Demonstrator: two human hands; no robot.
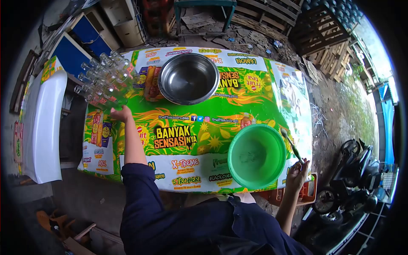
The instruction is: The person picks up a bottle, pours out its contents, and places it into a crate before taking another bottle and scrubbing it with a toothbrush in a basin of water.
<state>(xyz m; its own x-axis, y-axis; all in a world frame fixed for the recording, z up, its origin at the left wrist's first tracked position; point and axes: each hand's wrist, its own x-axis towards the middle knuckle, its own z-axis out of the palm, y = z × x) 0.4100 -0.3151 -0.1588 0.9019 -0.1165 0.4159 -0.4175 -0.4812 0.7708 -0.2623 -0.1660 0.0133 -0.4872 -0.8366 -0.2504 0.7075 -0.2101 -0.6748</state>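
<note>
My left hand [122, 114] reaches across the table's left side, fingers apart. It is at the near edge of a cluster of clear glass bottles [108, 78]; whether a fingertip touches one I cannot make out. In my right hand [298, 172], by the table's right front edge, is a slim bottle brush [291, 144], its head pointing away from me. Beside it stands a green plastic basin [233, 163] with what looks like clear liquid inside. Farther back, a steel bowl [161, 87] rests on the printed table cover [221, 117].
A red crate [313, 189] sits low by the table's right front corner. Motorcycles [348, 178] are parked to the right. At left is a white plastic-covered surface [44, 127]. Wooden pallets [325, 51] and a teal-framed table [204, 3] stand behind.
</note>
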